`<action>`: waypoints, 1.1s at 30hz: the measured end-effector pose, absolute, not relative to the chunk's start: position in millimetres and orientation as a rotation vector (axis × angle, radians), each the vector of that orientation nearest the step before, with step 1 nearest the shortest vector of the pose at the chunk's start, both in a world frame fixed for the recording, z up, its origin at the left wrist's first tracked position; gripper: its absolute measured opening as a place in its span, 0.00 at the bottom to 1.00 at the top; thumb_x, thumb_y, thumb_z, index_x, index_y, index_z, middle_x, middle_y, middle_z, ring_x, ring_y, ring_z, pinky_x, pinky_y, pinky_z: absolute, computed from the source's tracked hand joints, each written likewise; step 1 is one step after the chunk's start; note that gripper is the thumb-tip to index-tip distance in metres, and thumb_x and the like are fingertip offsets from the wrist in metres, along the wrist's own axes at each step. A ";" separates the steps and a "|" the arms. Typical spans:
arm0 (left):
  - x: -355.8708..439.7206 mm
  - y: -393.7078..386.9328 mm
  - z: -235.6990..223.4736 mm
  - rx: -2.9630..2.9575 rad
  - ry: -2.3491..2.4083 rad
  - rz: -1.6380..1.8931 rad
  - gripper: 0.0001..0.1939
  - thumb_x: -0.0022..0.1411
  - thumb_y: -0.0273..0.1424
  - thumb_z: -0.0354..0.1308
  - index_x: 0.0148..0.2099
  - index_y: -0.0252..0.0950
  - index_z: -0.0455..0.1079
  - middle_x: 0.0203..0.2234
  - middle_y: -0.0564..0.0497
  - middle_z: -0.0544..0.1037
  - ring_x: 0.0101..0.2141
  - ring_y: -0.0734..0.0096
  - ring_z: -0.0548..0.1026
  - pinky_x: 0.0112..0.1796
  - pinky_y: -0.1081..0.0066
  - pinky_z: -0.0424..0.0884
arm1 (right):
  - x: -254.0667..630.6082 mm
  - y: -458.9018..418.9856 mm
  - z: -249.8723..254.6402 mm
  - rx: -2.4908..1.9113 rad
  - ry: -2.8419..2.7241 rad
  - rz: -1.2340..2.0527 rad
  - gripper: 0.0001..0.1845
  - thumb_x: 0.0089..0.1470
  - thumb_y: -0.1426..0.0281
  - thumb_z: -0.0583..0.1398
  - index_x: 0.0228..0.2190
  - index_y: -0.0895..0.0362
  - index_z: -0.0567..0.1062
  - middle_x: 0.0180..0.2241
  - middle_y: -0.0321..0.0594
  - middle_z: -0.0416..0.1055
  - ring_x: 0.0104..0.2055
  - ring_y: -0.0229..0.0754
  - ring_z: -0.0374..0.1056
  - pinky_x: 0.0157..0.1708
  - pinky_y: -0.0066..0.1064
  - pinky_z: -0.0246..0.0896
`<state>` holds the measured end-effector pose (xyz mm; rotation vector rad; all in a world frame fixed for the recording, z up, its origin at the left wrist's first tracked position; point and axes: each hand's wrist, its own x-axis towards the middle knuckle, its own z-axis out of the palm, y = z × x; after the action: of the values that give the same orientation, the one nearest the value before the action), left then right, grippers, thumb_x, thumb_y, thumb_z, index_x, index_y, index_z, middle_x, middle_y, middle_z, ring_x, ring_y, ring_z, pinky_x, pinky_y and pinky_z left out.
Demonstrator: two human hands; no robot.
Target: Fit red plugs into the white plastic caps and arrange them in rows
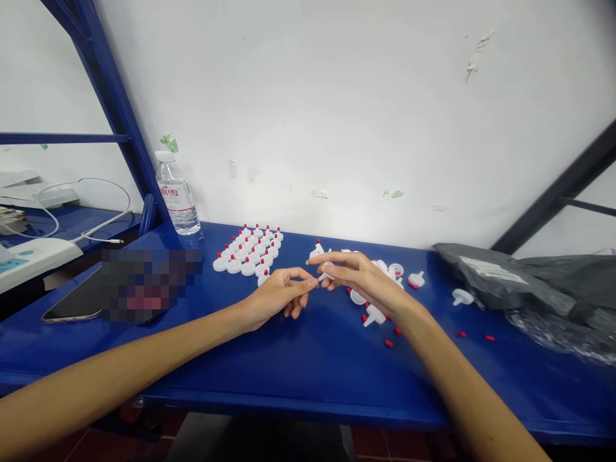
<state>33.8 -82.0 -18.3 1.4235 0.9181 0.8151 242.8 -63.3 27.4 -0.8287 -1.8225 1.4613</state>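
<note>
Over the middle of the table, my right hand (pixel 359 273) has its thumb and fingers closed on a white nozzle cap (pixel 328 272), its narrow spout toward my left. The fingertips of my left hand (pixel 283 290) are pinched together right at that spout; whatever they hold is hidden. Left of my hands stand white nozzle caps with red tips (pixel 248 250), upright in close rows. Beneath and beside my right hand lie loose white nozzle caps (pixel 375 315) without tips. Small red tips (pixel 389 344) are scattered among them.
A water bottle (pixel 178 196) stands at the back left, against the wall. Left of the rows lie a phone (pixel 72 301) and a blurred-out patch. A power strip (pixel 38 260) with cables is at the far left. Grey plastic bags (pixel 500 269) cover the right side.
</note>
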 end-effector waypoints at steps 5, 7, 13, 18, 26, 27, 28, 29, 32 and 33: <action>34.1 -82.5 -17.3 1.400 0.920 0.826 0.20 0.62 0.48 0.61 0.43 0.35 0.69 0.19 0.58 0.70 0.16 0.81 0.67 0.16 0.80 0.58 | 241.9 -67.4 31.4 -0.844 -1.910 1.363 0.19 0.59 0.62 0.63 0.51 0.51 0.79 0.44 0.43 0.76 0.43 0.43 0.73 0.43 0.35 0.68; 34.0 -82.5 -17.4 1.398 0.912 0.828 0.21 0.62 0.48 0.61 0.42 0.35 0.69 0.19 0.58 0.70 0.16 0.81 0.67 0.16 0.80 0.58 | 241.0 -68.9 33.1 -0.845 -1.950 1.331 0.18 0.60 0.62 0.62 0.51 0.51 0.78 0.45 0.44 0.77 0.43 0.44 0.73 0.43 0.36 0.68; 34.0 -82.0 -17.7 1.373 0.926 0.845 0.21 0.62 0.49 0.60 0.42 0.35 0.69 0.19 0.59 0.68 0.16 0.82 0.66 0.16 0.81 0.57 | 240.8 -65.7 29.8 -0.943 -1.962 1.170 0.18 0.58 0.57 0.63 0.48 0.51 0.75 0.46 0.43 0.78 0.47 0.47 0.72 0.44 0.38 0.66; 33.2 -81.8 -15.8 1.322 0.927 0.861 0.21 0.62 0.48 0.61 0.43 0.34 0.71 0.19 0.60 0.66 0.16 0.83 0.66 0.16 0.81 0.55 | 239.9 -62.8 27.3 -0.989 -1.995 0.990 0.16 0.59 0.55 0.62 0.42 0.52 0.78 0.48 0.42 0.77 0.47 0.46 0.72 0.43 0.37 0.65; 32.5 -78.7 -21.5 1.325 0.890 0.872 0.21 0.61 0.47 0.63 0.43 0.33 0.72 0.37 0.48 0.77 0.24 0.78 0.77 0.17 0.81 0.57 | 243.1 -63.2 32.9 -1.015 -1.972 1.013 0.17 0.55 0.59 0.66 0.46 0.50 0.81 0.49 0.43 0.78 0.50 0.50 0.73 0.51 0.45 0.66; 32.3 -78.3 -22.1 1.327 0.884 0.872 0.21 0.61 0.47 0.63 0.43 0.33 0.72 0.40 0.46 0.77 0.27 0.76 0.78 0.17 0.82 0.58 | 244.2 -62.4 32.9 -1.011 -1.961 1.044 0.18 0.53 0.60 0.67 0.46 0.51 0.81 0.50 0.43 0.78 0.51 0.51 0.73 0.53 0.46 0.66; 32.2 -78.1 -22.4 1.328 0.877 0.870 0.21 0.60 0.47 0.63 0.43 0.32 0.73 0.42 0.44 0.78 0.28 0.75 0.79 0.17 0.82 0.58 | 245.3 -61.6 32.7 -1.010 -1.952 1.074 0.19 0.52 0.61 0.68 0.45 0.51 0.81 0.50 0.43 0.78 0.52 0.52 0.73 0.53 0.47 0.66; 32.0 -78.0 -22.6 1.326 0.874 0.869 0.22 0.60 0.47 0.63 0.43 0.32 0.73 0.42 0.44 0.78 0.28 0.75 0.78 0.17 0.81 0.58 | 246.3 -60.9 32.4 -1.010 -1.945 1.100 0.19 0.50 0.62 0.69 0.45 0.51 0.81 0.50 0.43 0.78 0.52 0.52 0.73 0.54 0.47 0.66; 31.7 -78.3 -22.1 1.310 0.882 0.875 0.21 0.59 0.47 0.65 0.40 0.31 0.75 0.41 0.43 0.78 0.25 0.77 0.76 0.16 0.80 0.57 | 247.9 -59.2 31.2 -1.013 -1.937 1.151 0.20 0.47 0.62 0.71 0.43 0.52 0.82 0.48 0.43 0.79 0.51 0.52 0.75 0.54 0.48 0.67; 31.7 -78.4 -21.9 1.305 0.885 0.880 0.21 0.58 0.46 0.65 0.39 0.31 0.75 0.40 0.44 0.79 0.24 0.78 0.75 0.16 0.80 0.57 | 248.0 -58.8 30.7 -1.012 -1.936 1.159 0.20 0.46 0.61 0.71 0.43 0.52 0.82 0.47 0.43 0.79 0.50 0.52 0.75 0.55 0.49 0.67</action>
<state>31.7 -78.4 -21.9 1.3055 0.8846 0.8804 248.0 -58.8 30.7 -1.0117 -1.9359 1.1589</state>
